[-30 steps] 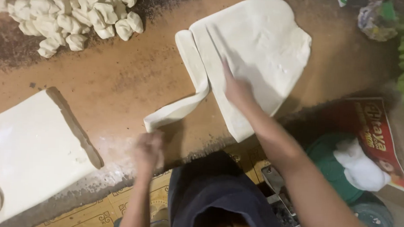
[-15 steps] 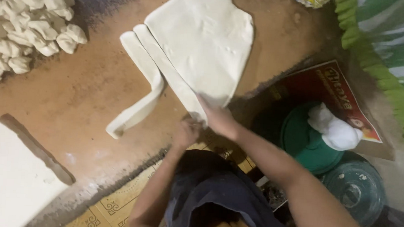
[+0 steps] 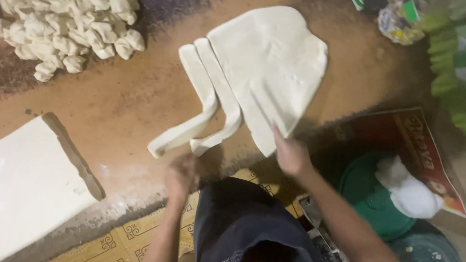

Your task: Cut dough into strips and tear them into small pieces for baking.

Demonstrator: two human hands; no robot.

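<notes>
Dough sheet being cut into strips on a floured brown worktop (image 3: 113, 115).

The large dough sheet (image 3: 269, 69) is laid flat at the far middle, and its near edge is touched by the right hand (image 3: 290, 155), fingers spread. Two cut strips (image 3: 203, 101) are laid just left of it. Their near ends are approached by the blurred left hand (image 3: 181, 177); whether its grip is pressed together cannot be told. Knotted dough pieces (image 3: 70, 27) are heaped far left.

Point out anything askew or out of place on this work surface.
Two cut dough strips bend sideways away from the flat dough sheet, ends trailing unevenly near the left hand. Otherwise nothing stands out.
</notes>
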